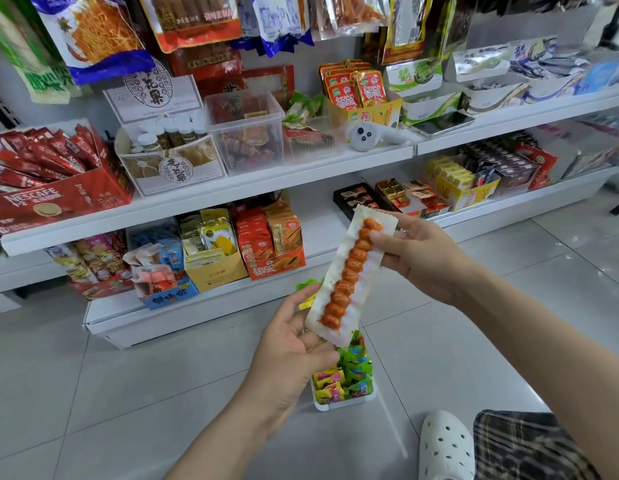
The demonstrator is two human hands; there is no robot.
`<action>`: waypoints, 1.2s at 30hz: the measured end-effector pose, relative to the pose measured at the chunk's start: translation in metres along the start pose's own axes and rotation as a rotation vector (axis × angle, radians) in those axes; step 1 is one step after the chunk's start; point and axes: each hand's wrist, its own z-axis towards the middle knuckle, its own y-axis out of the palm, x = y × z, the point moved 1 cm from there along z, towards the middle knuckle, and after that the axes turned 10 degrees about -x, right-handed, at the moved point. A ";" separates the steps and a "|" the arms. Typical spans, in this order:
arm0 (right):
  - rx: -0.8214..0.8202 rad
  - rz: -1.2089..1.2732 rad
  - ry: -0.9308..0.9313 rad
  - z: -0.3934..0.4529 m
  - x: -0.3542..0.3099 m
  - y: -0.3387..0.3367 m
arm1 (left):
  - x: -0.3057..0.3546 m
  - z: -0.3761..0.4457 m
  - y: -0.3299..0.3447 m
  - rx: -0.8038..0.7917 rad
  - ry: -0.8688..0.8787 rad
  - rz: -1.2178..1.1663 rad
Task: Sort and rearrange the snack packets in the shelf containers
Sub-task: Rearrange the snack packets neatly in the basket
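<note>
Head view – left hand (294, 344) and right hand (418, 254) pinch clear sausage packet (349, 271), NESCAFE box (55, 202) shelved

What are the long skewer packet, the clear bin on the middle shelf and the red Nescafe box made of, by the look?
Skewer packet: clear plastic film, it seems, glossy, with crimped zigzag ends; both hands hold it. Clear bin: rigid transparent plastic, probably; contents show through the slightly frosted walls. Nescafe box: printed cardboard, matte, with a torn-open top.
</note>
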 end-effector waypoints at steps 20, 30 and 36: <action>-0.261 0.282 0.153 -0.001 -0.005 0.001 | 0.003 0.008 0.000 0.171 0.056 -0.164; 0.042 -0.560 0.051 0.012 0.001 -0.006 | -0.049 0.034 -0.049 0.160 0.060 0.492; 0.282 -1.339 -0.103 0.066 0.018 -0.025 | -0.101 0.078 -0.118 0.151 -0.311 1.091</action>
